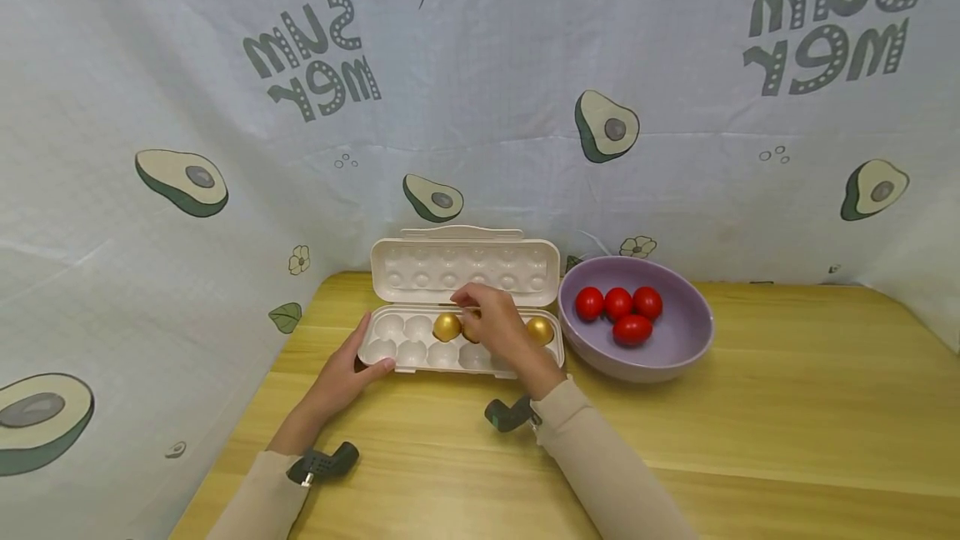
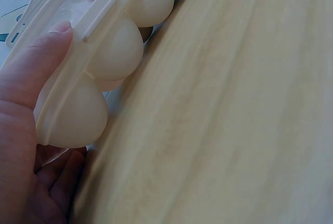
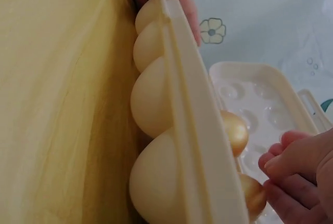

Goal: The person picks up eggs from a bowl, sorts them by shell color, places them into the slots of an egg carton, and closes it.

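A cream egg carton (image 1: pixel 420 367) lies open on the table, its lid (image 1: pixel 465 269) tipped back. My left hand (image 1: pixel 341 377) grips the carton's left end, thumb (image 2: pixel 44 63) over the rim and fingers beneath. Golden eggs sit in the back row: one egg (image 1: pixel 447 327) left of my right hand (image 1: pixel 495 325), another egg (image 1: pixel 540 330) at the right end. A golden egg (image 3: pixel 253 195) lies right at my right fingertips, partly hidden in the head view. The right fingers (image 3: pixel 291 159) are loosely bent with nothing between thumb and forefinger.
Just right of the carton stands a purple bowl (image 1: pixel 686 332) holding several shiny red eggs (image 1: pixel 632 329). A cloth (image 1: pixel 480 123) printed with avocados hangs behind and to the left of the wooden table (image 1: pixel 810 407).
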The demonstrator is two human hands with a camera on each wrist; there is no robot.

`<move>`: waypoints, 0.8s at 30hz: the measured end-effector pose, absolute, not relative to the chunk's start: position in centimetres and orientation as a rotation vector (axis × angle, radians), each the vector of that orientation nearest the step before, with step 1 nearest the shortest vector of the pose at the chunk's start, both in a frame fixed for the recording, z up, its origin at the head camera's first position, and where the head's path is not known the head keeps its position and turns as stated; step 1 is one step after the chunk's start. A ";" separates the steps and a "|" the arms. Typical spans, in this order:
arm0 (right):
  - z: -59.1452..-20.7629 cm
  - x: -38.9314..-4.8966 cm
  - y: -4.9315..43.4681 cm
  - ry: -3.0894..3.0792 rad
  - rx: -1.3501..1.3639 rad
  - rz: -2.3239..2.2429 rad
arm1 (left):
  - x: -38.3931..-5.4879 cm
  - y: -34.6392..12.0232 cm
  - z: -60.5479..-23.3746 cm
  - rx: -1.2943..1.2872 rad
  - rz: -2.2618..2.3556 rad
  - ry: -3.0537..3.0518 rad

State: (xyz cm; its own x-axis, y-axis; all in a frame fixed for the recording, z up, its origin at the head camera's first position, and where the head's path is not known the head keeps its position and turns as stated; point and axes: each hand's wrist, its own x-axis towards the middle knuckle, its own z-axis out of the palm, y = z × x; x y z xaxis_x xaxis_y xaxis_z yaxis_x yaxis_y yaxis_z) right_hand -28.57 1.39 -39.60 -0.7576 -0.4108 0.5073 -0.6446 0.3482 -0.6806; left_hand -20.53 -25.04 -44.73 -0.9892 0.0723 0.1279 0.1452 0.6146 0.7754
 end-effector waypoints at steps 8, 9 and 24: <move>-39.0 -28.4 1.7 -2.341 0.932 1.322 | -20.6 -24.9 -44.8 -0.200 -1.323 -2.753; -39.0 -28.4 1.8 -2.346 0.929 1.316 | -20.6 -24.9 -44.9 -0.200 -1.323 -2.752; -37.9 -27.2 3.9 -2.340 0.918 1.229 | -20.3 -25.1 -44.7 -0.188 -1.319 -2.762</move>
